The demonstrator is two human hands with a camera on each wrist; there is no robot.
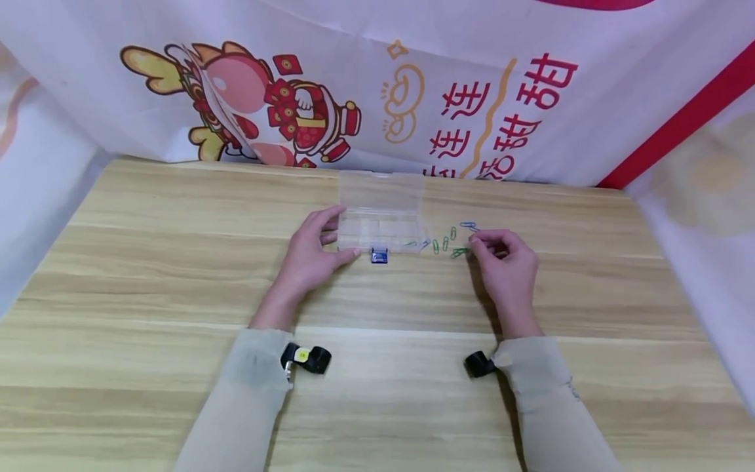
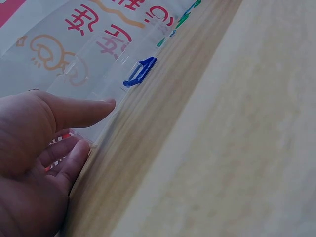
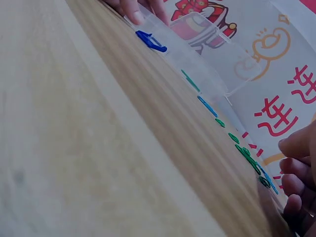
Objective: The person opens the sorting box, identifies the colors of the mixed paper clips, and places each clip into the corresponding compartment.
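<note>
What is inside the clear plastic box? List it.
The clear plastic box shows bare compartments and no contents. The left hand covers its left end, so that part cannot be checked.

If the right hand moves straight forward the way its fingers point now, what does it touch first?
Probably the green paper clips right at the right hand's fingertips; the clear plastic box lies further left.

I see a light wooden table [image 1: 177, 275]; far centre lies a clear plastic box [image 1: 381, 213], with scattered paper clips [image 1: 445, 244] right of it.
</note>
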